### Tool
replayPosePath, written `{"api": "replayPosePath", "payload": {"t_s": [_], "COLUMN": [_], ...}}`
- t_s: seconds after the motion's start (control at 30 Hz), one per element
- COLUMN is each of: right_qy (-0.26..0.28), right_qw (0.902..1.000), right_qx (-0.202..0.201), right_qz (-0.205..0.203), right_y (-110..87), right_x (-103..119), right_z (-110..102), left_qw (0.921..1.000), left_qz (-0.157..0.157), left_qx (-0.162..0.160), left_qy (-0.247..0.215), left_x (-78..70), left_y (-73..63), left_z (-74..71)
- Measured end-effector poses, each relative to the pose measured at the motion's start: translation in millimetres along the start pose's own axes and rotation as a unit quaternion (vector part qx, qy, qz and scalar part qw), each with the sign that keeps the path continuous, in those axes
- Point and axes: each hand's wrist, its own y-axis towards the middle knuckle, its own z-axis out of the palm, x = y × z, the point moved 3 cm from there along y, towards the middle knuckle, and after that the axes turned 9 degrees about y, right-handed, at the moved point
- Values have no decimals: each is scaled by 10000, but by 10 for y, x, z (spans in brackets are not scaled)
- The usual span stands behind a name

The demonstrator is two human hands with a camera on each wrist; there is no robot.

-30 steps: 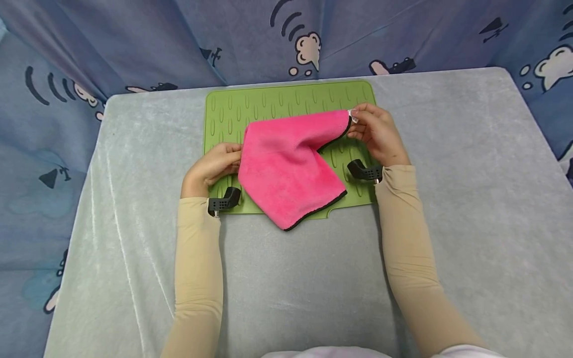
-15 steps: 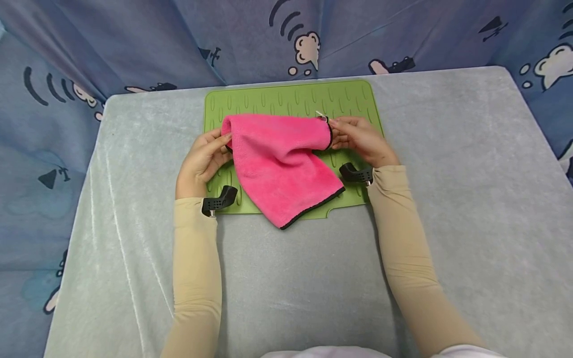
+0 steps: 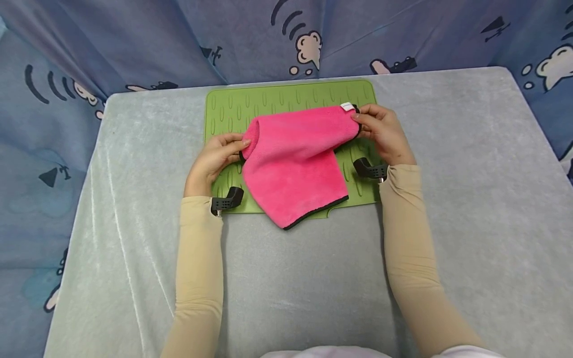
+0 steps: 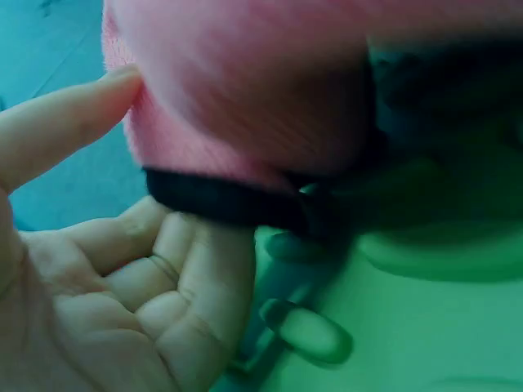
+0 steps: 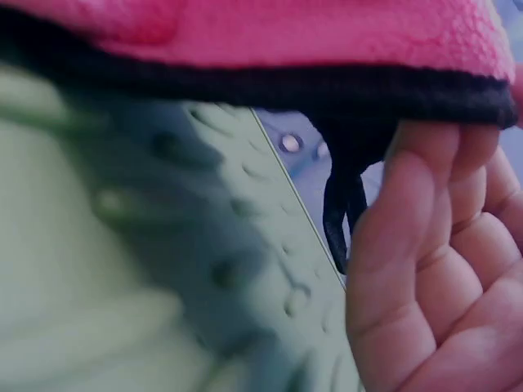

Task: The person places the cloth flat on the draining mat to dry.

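Note:
A pink plush towel [image 3: 295,164] with black edging is held up by both hands over a green ridged mat [image 3: 286,99]. My left hand [image 3: 216,158] pinches its left edge between thumb and fingers; the left wrist view shows the black trim resting against the fingers [image 4: 208,286]. At the upper right corner, beside a white tag [image 3: 346,106], my right hand [image 3: 386,132] pinches the towel. A black loop [image 5: 339,220] hangs from the edge in the right wrist view. The towel's lower part droops past the mat's front edge.
The mat lies on a table with a grey plush cover [image 3: 304,278]. Behind and to the left hangs a blue patterned curtain [image 3: 250,40]. Black wrist cameras sit on both sleeves.
The hands first came closer together, then spread apart again, stretching the towel's upper edge. The left thumb has come round onto the towel's front, and the white tag now lies flat in view.

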Motion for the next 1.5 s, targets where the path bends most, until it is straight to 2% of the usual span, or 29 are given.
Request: {"api": "replayPosePath", "payload": {"t_s": [0.1,0.17,0.23,0.37,0.5,0.6,0.7,0.77,0.9,1.0,1.1,1.2,1.37,1.43,1.5], "right_qy": [105,185,196,168,163,98,-264,-721,-1808,-2292,-2313,-2164,-1965,-1662,-1415], "right_qw": [9999,9998,9997,9996,9996,9998,9996,9970,9826,9727,9722,9752,9781,9830,9862], "right_qx": [-11,-11,-11,4,30,-17,-82,-105,-27,-69,-216,-392,-689,-784,-856], "right_qz": [-44,-70,-128,-222,-225,-142,60,250,422,364,307,231,49,-22,-67], "right_y": [-5,-8,-7,-5,-8,-11,-21,-30,-16,6,19,25,28,30,32], "right_x": [25,31,34,37,39,37,34,28,-10,-53,-83,-82,-72,-75,-77], "right_z": [-66,-95,-113,-124,-134,-148,-165,-171,-158,-141,-136,-147,-165,-168,-173], "left_qw": [9967,9960,9979,9978,9898,9803,9709,9726,9890,9947,9957,9929,9802,9757,9769], "left_qz": [-75,-72,-17,92,290,556,787,752,465,401,410,389,475,531,501], "left_qx": [37,-19,-152,-656,-1351,-1559,-1213,-831,-166,-35,-348,-879,-1679,-1840,-1753], "left_qy": [805,894,626,-21,-344,-1076,-1908,-2036,-1393,-947,-753,-702,-934,-1067,-1112], "left_x": [7,8,7,8,-3,-13,-13,0,57,92,105,105,94,90,87], "left_y": [17,22,24,19,-4,-22,-32,-32,-23,-7,15,25,11,11,17], "left_z": [45,59,54,-2,-74,-116,-139,-144,-136,-117,-106,-114,-147,-154,-153]}}
